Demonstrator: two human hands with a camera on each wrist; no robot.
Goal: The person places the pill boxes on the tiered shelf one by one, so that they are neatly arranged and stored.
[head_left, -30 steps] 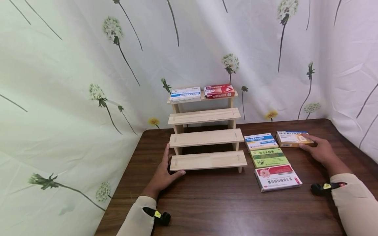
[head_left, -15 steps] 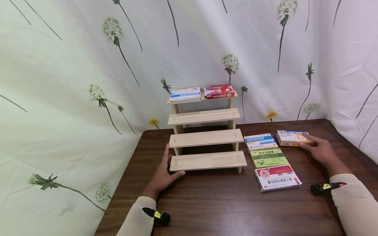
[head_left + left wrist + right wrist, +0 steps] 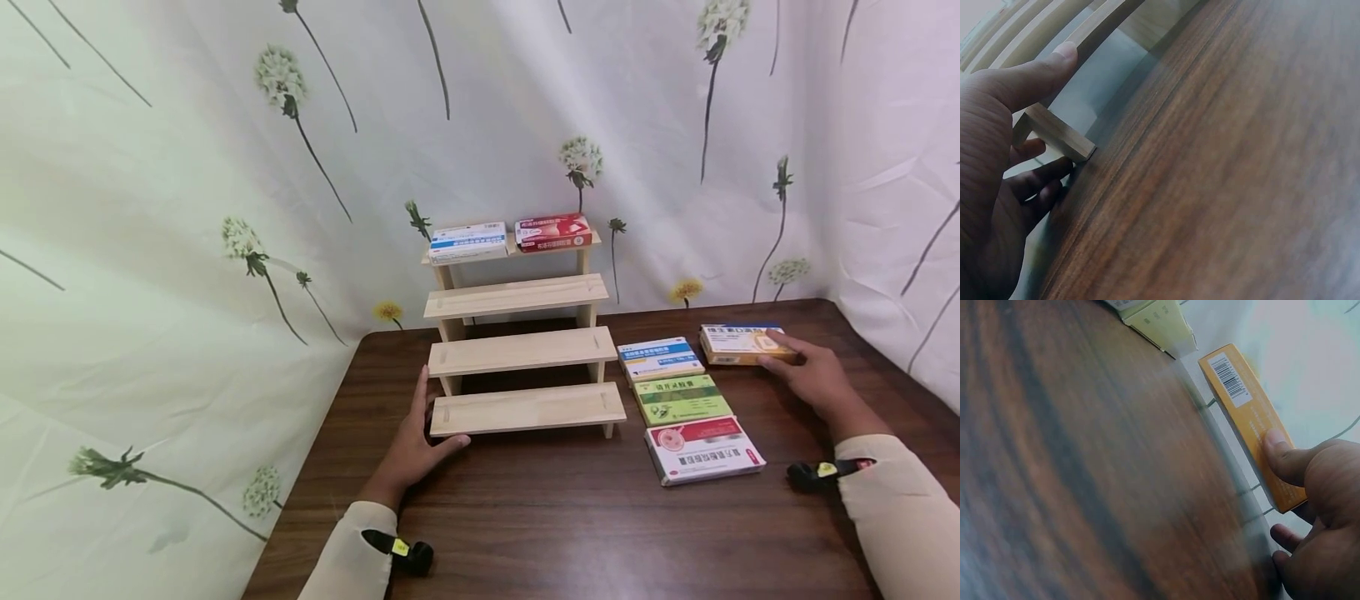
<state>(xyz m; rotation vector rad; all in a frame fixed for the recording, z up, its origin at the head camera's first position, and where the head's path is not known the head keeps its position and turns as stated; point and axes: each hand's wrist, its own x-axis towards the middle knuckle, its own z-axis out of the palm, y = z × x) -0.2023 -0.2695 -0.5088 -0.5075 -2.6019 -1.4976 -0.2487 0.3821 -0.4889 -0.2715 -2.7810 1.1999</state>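
My right hand (image 3: 813, 379) pinches a white-and-orange medicine box (image 3: 738, 345) by its right end. In the right wrist view the thumb presses its orange side (image 3: 1250, 419), and a gap shows between the box and the brown table. My left hand (image 3: 412, 446) holds the left end of a wooden step rack (image 3: 525, 410). Its thumb (image 3: 1054, 65) lies on the lowest board's front edge, and the other fingers curl by the rack's leg (image 3: 1060, 134). On the top step lie a white-and-blue medicine box (image 3: 468, 242) and a red one (image 3: 553, 232).
Right of the rack, three medicine boxes lie in a column on the table (image 3: 540, 517): blue-and-white (image 3: 660, 360), green (image 3: 682, 400), red-and-white (image 3: 705, 452). A white curtain with dandelion prints (image 3: 495, 108) hangs behind the table and along its sides.
The white-and-orange box and my right hand have risen or moved back slightly. My left hand stays at the rack. The head view has shifted a little.
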